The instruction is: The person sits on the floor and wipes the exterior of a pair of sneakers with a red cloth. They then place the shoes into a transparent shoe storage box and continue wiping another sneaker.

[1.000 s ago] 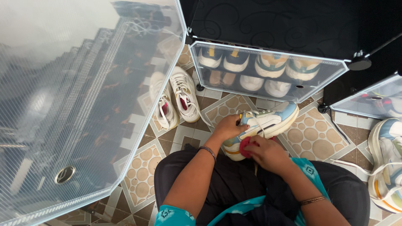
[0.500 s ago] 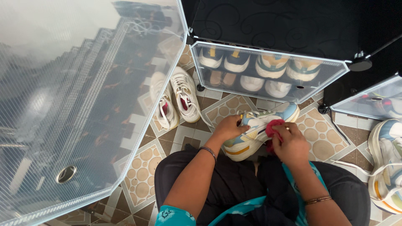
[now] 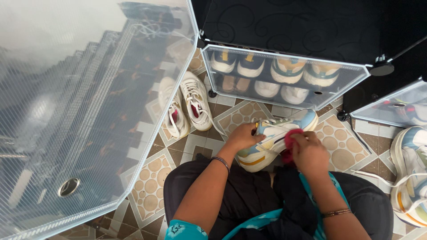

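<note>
Sneaker (image 3: 278,135): chunky, white with pale blue, yellow and green panels; centre of the frame, just above the person's lap, tilted with its toe toward the upper right and its sole edge facing down-left.
Left hand (image 3: 242,137): grips the sneaker at the heel and collar end; fingers curled around the upper, thumb side on top. Dark bangle (image 3: 220,161) on the wrist.
Right hand (image 3: 309,153): closed around a red cloth (image 3: 291,138), pressing it against the sneaker's side just right of centre frame. Thin bracelet (image 3: 334,213) on the forearm, lower right.
Red cloth: bunched, mostly hidden under the fingers; touching the sneaker's midsole area.
Lap: black trousers (image 3: 249,191) and teal patterned sleeves, lower centre of the frame.
Floor (image 3: 333,146): brown and cream patterned tiles with circle motifs.
White sneaker pair (image 3: 187,106): on the floor, left of centre, side by side, laces loose, pink lining showing; well apart from the hands.
Shoe cabinet (image 3: 284,75): black frame with a translucent ribbed door, upper centre; two rows of shoes show dimly through the panel.
Open cabinet door (image 3: 80,102): large translucent panel filling the left half of the frame, round metal pull near its lower left.
Second multicolour sneaker (image 3: 411,169): right edge of the frame, on the floor, laces trailing left; partly cut off.
Second cabinet panel (image 3: 400,106): right edge, translucent; contents too blurred to tell.
</note>
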